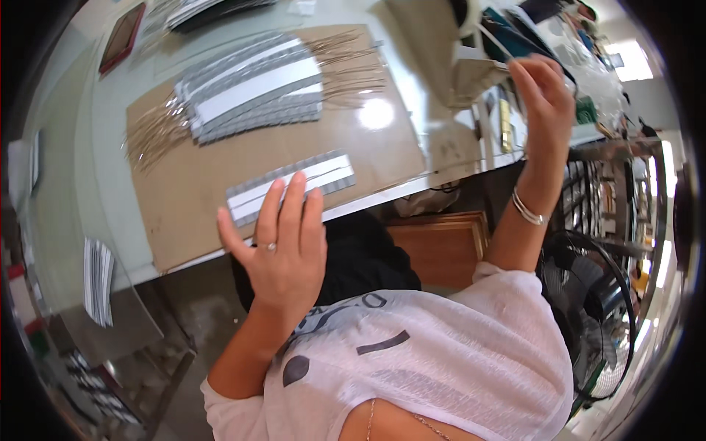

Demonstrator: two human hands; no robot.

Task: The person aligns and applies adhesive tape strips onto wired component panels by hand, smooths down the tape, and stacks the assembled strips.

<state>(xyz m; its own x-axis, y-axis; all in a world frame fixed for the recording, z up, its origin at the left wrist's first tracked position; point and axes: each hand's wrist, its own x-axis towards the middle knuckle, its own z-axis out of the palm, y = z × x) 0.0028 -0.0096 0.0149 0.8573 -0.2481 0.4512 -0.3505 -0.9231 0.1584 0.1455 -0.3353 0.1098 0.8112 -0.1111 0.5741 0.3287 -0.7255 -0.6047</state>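
Observation:
On a brown cardboard sheet (368, 147) lies a flat grey-and-white striped strip (334, 173). My left hand (288, 231) rests on it with fingers spread, the fingertips touching its surface. Farther up the cardboard sits a fanned pile of similar striped strips (257, 84), thin brown strands (158, 132) sticking out at both ends. Out to the right, my right hand (546, 92) is raised with thumb and fingers pinched together. Between its fingertips is the end of a narrow white tape (494, 41), which runs up to the left toward a pale round object.
A dark red phone-like object (122, 37) lies at the table's far left. Another stack of strips (98, 281) is at the lower left. A yellow item (505, 125) lies near my right hand. A black fan (592, 309) and metal shelving (614, 198) stand at the right.

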